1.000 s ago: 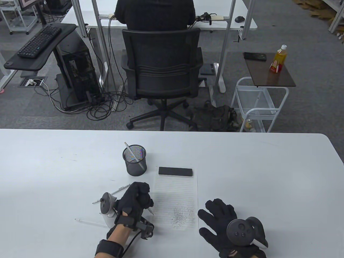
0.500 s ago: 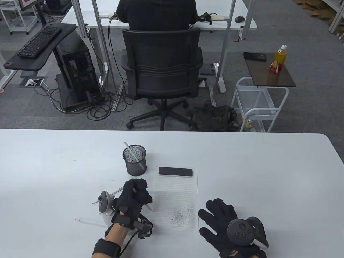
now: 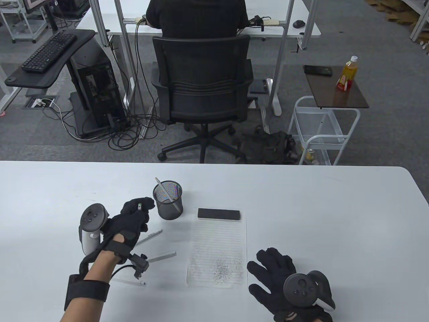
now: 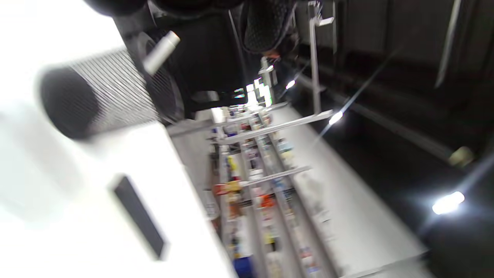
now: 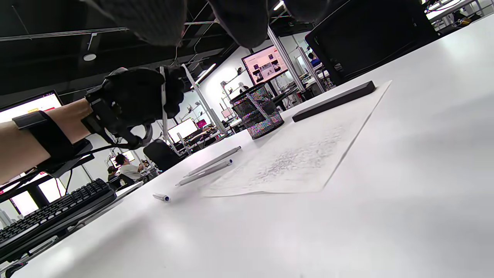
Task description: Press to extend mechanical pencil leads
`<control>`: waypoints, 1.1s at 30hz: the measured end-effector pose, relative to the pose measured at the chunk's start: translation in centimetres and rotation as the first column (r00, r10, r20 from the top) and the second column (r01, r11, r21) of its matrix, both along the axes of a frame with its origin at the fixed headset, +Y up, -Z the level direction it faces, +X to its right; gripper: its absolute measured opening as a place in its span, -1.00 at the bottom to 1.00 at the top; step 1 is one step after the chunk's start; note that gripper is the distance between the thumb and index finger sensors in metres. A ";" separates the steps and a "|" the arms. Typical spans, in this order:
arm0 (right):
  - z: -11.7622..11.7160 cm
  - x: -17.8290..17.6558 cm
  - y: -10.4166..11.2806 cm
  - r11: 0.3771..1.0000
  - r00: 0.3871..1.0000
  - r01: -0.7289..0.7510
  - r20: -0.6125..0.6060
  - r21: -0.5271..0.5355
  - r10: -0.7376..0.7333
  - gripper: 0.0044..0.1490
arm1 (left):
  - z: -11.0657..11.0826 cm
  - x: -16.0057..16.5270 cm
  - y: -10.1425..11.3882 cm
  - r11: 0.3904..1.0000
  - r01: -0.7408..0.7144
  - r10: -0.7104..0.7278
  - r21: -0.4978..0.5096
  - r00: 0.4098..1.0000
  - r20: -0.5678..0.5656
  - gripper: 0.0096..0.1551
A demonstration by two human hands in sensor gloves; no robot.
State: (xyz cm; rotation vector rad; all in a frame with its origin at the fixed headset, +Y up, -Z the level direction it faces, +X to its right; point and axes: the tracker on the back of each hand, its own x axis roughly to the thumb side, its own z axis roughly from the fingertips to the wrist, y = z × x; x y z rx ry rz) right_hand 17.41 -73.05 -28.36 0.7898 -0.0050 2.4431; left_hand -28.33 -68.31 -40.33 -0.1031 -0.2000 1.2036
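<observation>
My left hand is raised just left of the mesh pen cup and grips a mechanical pencil upright in its fist. The right wrist view shows that pencil held vertical above the table. Three more pencils lie on the table: one below the cup, one beside the paper, and one near my left forearm. Another pencil stands in the cup. My right hand rests flat on the table with its fingers spread, holding nothing, right of the lined paper.
A black bar lies across the top of the paper, which has grey pencil marks in its lower part. Beyond the table's far edge stand an office chair and a white cart.
My left hand has lifted off the paper's left edge and moved left and back to beside the cup, with the pencil now upright. My right hand has not moved.
</observation>
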 end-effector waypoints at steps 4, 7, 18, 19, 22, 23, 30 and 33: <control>0.0 0.0 0.0 1.000 1.000 -0.002 0.002 -0.005 0.002 -0.15 | -0.6 -2.0 -0.3 0.944 0.327 -0.327 -0.043 0.945 0.020 -0.42; 0.0 0.0 -0.1 1.000 1.000 -0.001 0.006 -0.009 0.001 -0.15 | -0.9 -2.5 -1.1 0.847 0.526 -0.520 -0.080 0.850 0.087 -0.41; -0.2 0.2 0.0 1.000 1.000 -0.004 0.018 -0.018 0.004 -0.15 | -2.6 -1.3 -4.5 0.336 0.941 -0.933 0.045 0.326 0.149 -0.27; -0.2 0.2 0.0 1.000 1.000 -0.004 0.018 -0.019 0.004 -0.15 | -2.7 -1.2 -4.8 0.311 0.949 -0.942 0.048 0.301 0.148 -0.28; -0.2 0.2 0.0 1.000 1.000 -0.006 0.017 -0.022 0.006 -0.15 | -3.2 -0.7 -5.5 0.204 0.976 -0.971 0.082 0.191 0.141 -0.32; -0.2 0.2 0.0 1.000 1.000 -0.007 0.017 -0.023 0.008 -0.15 | -3.3 -0.5 -5.7 0.188 0.978 -0.974 0.087 0.175 0.142 -0.34; -0.2 0.2 0.0 1.000 1.000 -0.008 0.017 -0.028 0.009 -0.15 | -4.2 0.2 -6.6 0.102 0.989 -0.990 0.104 0.090 0.113 -0.43; -0.3 0.2 0.0 1.000 1.000 -0.008 0.017 -0.029 0.009 -0.15 | -4.3 0.2 -7.1 0.078 0.992 -0.993 0.097 0.069 0.097 -0.45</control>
